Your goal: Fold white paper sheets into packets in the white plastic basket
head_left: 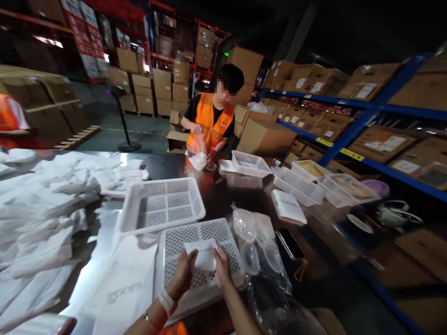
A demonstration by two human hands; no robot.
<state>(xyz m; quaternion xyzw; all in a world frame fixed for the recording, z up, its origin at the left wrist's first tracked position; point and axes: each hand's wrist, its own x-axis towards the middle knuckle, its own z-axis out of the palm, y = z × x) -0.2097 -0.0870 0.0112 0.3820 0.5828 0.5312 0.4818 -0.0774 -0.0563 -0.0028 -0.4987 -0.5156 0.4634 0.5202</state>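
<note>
Between my two hands is a small white packet [201, 254], held over an upturned white plastic basket [226, 232]. My left hand [182, 272] grips its left end, thumb on top. On the right end, my right hand [222, 269] closes with the thumb on the upper face. Dark marks, too small to read, run along the packet's top. A second white basket [167, 204] stands open side up just beyond. To the left of my arms lies a flat white bag [122, 284] with grey lettering.
White packages [38, 204] are heaped on the left. Clear plastic cups in a bag [258, 232] and a phone [290, 243] lie on the right. Across the table, a person in an orange vest [209, 116] handles a clear bag [198, 156]. Shallow trays [298, 186] stand at the far right.
</note>
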